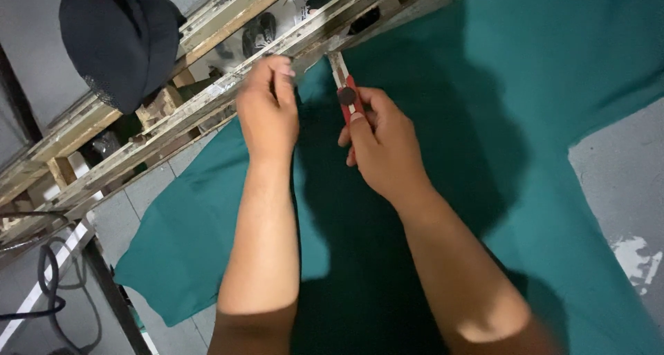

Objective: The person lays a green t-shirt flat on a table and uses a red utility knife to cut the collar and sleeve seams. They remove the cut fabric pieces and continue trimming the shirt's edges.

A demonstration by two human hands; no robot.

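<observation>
While the left hand [266,106] pinches the green cloth [553,85] taut beside the wooden frame [207,92], the right hand [380,144] grips a red utility knife [346,92], blade at the frame-side edge.

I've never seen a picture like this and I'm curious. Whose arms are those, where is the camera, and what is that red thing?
The camera sits on a person's head and looks down, so the two arms are that person's own. A big green cloth lies spread on a grey surface. The right hand holds a red utility knife, blade pointing at the cloth's far edge. The left hand presses that edge against a worn wooden frame. A dark cap rests on the frame, at the upper left.
</observation>
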